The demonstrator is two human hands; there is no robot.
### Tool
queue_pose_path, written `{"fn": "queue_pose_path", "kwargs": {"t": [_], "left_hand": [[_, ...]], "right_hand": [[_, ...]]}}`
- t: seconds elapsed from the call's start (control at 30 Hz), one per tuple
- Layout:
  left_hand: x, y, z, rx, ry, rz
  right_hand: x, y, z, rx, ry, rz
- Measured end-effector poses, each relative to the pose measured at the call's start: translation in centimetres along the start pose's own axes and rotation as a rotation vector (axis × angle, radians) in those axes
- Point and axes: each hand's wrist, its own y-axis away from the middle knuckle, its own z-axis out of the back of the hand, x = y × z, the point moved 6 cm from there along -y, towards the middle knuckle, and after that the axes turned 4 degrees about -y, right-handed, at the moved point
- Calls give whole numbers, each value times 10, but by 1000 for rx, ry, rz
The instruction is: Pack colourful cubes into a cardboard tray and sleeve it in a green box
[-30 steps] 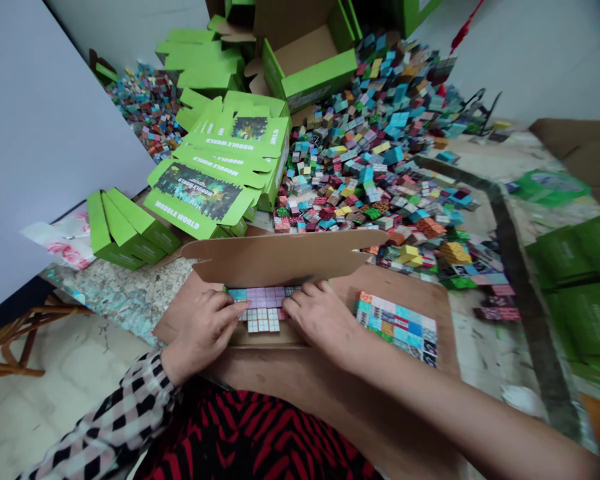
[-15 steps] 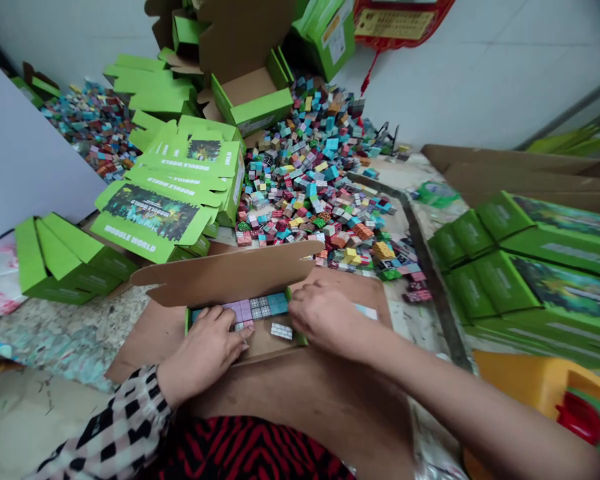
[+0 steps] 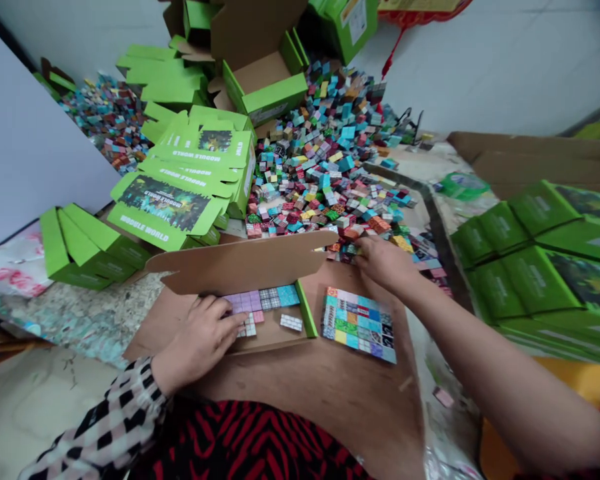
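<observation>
Box (image 3: 270,335): open, lid (image 3: 250,261) up
Block row (image 3: 261,300): purple, checked, blue, inside back
White block (image 3: 291,323): askew inside
Pile (image 3: 320,167): jumbled, beyond

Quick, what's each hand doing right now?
Left hand: lying over blocks in the box; grip can't be told.
Right hand: at the edge of the loose pile; can't tell if it's holding one.

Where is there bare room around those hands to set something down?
The brown board between the open box and the striped clothing; also the box floor around the lone white block. Crowded: the block pile beyond the box, by the right hand, and the box's left end, under the left hand.
</observation>
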Motion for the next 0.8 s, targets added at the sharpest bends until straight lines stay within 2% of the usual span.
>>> {"fn": "queue_pose_path", "kwargs": {"t": [0.13, 0.2, 0.3, 0.37, 0.43, 0.5, 0.57, 0.6, 0.7, 0.8], "left_hand": [[4, 8, 3, -45, 29, 4], [4, 8, 4, -70, 53, -2], [0, 4, 7, -104, 133, -11], [-5, -1, 10, -136, 241, 1], [-11, -7, 13, -167, 414, 39], [-18, -14, 12, -159, 663, 117], [-25, -18, 4, -90, 977, 237], [-29, -18, -2, -49, 1139, 303], [-36, -15, -17, 11, 1517, 456], [-30, -6, -28, -8, 1661, 609]], "right_hand": [[-17, -2, 3, 20, -152, -19], [-28, -2, 9, 27, -280, -76], [-38, 5, 23, 38, -619, -202], [-28, 14, 34, 113, -911, -202], [1, 28, 48, 270, -1156, -92], [41, 48, 60, 458, -1283, 66], [85, 72, 63, 623, -1337, 201], [106, 82, 62, 651, -1360, 241], [154, 101, 47, 583, -1409, 268], [180, 107, 26, 452, -1471, 178]]}}
